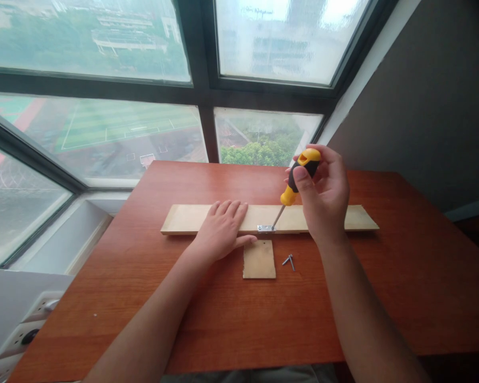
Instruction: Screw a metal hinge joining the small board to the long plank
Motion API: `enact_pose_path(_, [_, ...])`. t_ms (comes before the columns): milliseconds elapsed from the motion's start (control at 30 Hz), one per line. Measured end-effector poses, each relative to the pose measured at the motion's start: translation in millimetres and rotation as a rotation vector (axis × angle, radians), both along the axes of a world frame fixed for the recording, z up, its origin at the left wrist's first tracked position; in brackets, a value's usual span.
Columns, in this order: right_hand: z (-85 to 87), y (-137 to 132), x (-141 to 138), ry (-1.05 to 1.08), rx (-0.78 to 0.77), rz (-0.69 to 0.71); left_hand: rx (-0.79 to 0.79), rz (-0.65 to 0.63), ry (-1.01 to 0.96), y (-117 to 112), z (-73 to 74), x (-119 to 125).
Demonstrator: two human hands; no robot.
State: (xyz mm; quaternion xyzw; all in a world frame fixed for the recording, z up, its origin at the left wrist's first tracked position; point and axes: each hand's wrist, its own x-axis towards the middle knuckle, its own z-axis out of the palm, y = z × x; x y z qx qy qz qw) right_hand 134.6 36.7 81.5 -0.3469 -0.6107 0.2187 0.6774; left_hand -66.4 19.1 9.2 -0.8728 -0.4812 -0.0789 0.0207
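Observation:
A long pale wooden board [187,219] lies across the table. My left hand [222,230] rests flat on it with the fingers stretched out, the thumb reaching toward a small wooden piece [259,260] in front. In my right hand [328,194] is a yellow and black screwdriver [291,183], held tilted. Its tip meets the right end of a small metal hinge or bracket [264,229] at the board's near edge. Two or so loose screws [289,261] lie to the right of the small piece.
The reddish-brown wooden table [223,319] stands against large windows with dark frames [205,96]. White power sockets [27,330] are on the wall at lower left. A dark grey wall [423,122] rises on the right.

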Motion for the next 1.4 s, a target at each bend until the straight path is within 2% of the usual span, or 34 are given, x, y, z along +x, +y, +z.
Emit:
enact_pose_path(133, [-2.2, 2, 1, -0.05, 0.036, -0.093, -0.004, -0.003, 0.004, 0, -0.7, 1])
enact_pose_path(300, [-1.1, 0, 0, 0.034, 0.003, 0.062, 0.024, 0.009, -0.014, 3, -3.3, 2])
enact_pose_path(367, [0.5, -2, -1, 0.034, -0.004, 0.075, 0.031, 0.005, -0.016, 3, -4.0, 2])
enact_pose_path(667, [-1.0, -2, 0, -0.104, 0.027, -0.185, 0.037, 0.016, -0.019, 3, -3.4, 4])
enact_pose_path(733, [-2.4, -2, 1, -0.084, 0.017, -0.152, 0.035, 0.024, -0.022, 3, -4.0, 4])
enact_pose_path(833, [-2.0, -3, 1, 0.005, -0.002, 0.012, 0.031, 0.031, -0.024, 4, -4.9, 5])
enact_pose_path(900, [-0.3, -5, 0, 0.018, -0.004, 0.067, 0.031, 0.03, -0.024, 4, -5.1, 5])
enact_pose_path(1000, [2.1, -8, -1, -0.043, -0.016, 0.014, 0.034, 0.029, -0.024, 4, -4.8, 5])
enact_pose_path(1233, [-0.1, -6, 1, -0.157, 0.022, -0.216, 0.04, 0.03, -0.026, 3, -4.1, 4])
enact_pose_path(1300, [-2.4, -4, 2, -0.149, 0.026, -0.212, 0.035, 0.04, -0.032, 2, -4.2, 4])
enact_pose_path(1400, [-4.9, -2, 2, -0.094, 0.023, -0.125, 0.034, 0.075, -0.035, 0, -4.5, 6])
